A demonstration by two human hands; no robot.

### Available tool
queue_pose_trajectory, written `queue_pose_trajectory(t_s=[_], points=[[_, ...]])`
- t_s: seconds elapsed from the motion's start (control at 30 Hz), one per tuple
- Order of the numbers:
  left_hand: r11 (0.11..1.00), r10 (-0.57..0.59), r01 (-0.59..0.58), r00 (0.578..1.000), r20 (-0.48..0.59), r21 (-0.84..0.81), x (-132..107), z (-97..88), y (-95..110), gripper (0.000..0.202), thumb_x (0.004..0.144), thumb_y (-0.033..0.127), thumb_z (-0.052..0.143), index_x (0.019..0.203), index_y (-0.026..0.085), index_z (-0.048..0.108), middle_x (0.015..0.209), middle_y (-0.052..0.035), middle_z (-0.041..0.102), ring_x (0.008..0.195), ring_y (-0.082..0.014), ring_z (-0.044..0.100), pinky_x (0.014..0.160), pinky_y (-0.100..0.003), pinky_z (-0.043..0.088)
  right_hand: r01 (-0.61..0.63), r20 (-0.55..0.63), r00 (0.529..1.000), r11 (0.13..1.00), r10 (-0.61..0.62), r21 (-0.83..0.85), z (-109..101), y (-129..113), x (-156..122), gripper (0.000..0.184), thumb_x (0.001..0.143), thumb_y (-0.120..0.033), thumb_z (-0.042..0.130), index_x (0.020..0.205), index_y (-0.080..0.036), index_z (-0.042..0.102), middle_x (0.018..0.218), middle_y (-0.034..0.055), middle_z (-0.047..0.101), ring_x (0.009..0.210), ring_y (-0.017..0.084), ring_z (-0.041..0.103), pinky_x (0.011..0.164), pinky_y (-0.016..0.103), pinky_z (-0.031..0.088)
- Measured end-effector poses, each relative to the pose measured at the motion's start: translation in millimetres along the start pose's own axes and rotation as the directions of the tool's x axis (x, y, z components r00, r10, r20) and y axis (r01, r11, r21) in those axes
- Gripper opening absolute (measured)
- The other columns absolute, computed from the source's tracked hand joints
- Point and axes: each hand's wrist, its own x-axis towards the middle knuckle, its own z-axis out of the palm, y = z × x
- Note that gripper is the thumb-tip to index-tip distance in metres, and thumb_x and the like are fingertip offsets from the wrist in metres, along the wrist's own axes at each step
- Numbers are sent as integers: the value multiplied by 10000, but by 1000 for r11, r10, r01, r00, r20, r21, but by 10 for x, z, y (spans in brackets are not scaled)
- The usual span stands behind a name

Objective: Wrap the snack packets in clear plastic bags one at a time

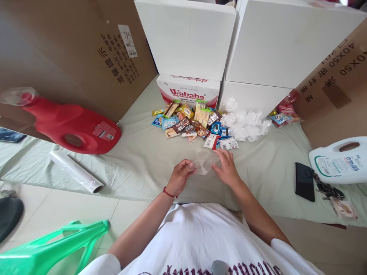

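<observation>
Both my hands hold a thin clear plastic bag [204,162] over a pale green sheet [143,160]. My left hand [180,176] pinches its left edge, with a red cord on the wrist. On the bag's right side my right hand [227,168] grips it with curled fingers. Just beyond the bag lies a pile of wrapped snacks [192,124], and beside that a heap of crumpled clear bags [246,124].
White boxes [186,38] and a Wahaha carton [187,91] stand behind the snacks, with cardboard boxes [71,49] on both sides. A red jug [71,128] and film roll [76,172] lie left. A white jug [340,160], black phone [304,181] and keys [327,189] lie right. A green stool [48,248] is near left.
</observation>
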Motion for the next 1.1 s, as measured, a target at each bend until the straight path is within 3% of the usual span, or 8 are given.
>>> queue_pose_trajectory(t_s=[0.23,0.33,0.43,0.6,0.77,0.87,0.93,1.1], points=[[982,161,-164,986,36,97,-130,-129,-29,268,738,374,762,627,186,607,859,-31,620,833,-168,562,765,-294,441,39,283,958,999,-43,22,111,219,469,640,782,-183,644,1416,-207,562,1328,136,612,1350,322,430,1138,489,352],[986,162,-161,987,-6,52,-112,-142,-62,251,706,319,736,593,185,557,841,-18,603,758,-139,532,719,-281,428,-111,425,904,982,36,154,326,246,524,510,749,-248,729,1251,-196,656,1000,76,703,1065,273,597,961,411,467],[990,135,-140,976,-173,-17,-32,-194,-105,226,701,337,714,649,198,544,784,7,584,668,-111,506,649,-261,412,-359,419,889,846,182,395,524,215,492,195,796,-363,693,892,-193,682,712,-6,625,702,170,587,698,302,477],[997,59,-77,916,-396,-29,-13,-500,-183,258,754,409,666,709,213,503,707,19,538,622,-118,517,552,-245,373,-585,386,797,437,464,683,565,127,378,329,695,-487,781,762,-217,605,594,-62,504,497,103,466,437,225,369],[969,239,-166,827,-508,185,-328,-655,-135,216,773,346,716,926,231,617,1015,-38,615,952,-200,584,764,-302,475,-614,396,770,413,500,673,530,14,315,324,667,-460,806,741,-216,607,528,-79,463,434,84,411,354,198,286],[823,496,-324,810,-314,466,-416,-537,-3,461,678,306,848,1098,258,663,1307,-96,584,1322,-328,466,1116,-430,370,-602,378,785,458,491,655,546,-100,323,285,671,-433,803,743,-217,631,517,-75,473,418,84,411,348,202,300],[773,519,-382,840,-158,506,-343,-431,61,607,557,274,932,1116,260,696,1356,-121,583,1428,-391,364,1205,-473,250,-590,377,798,482,470,648,552,-184,348,265,680,-419,806,746,-218,646,519,-68,478,420,86,415,354,206,311],[849,298,-266,955,3,457,-7,-414,55,175,721,364,826,774,230,728,838,-65,681,907,-265,605,903,-369,435,-598,399,796,490,455,635,454,-247,410,310,677,-459,841,763,-219,665,561,-54,510,460,96,451,377,208,335]])
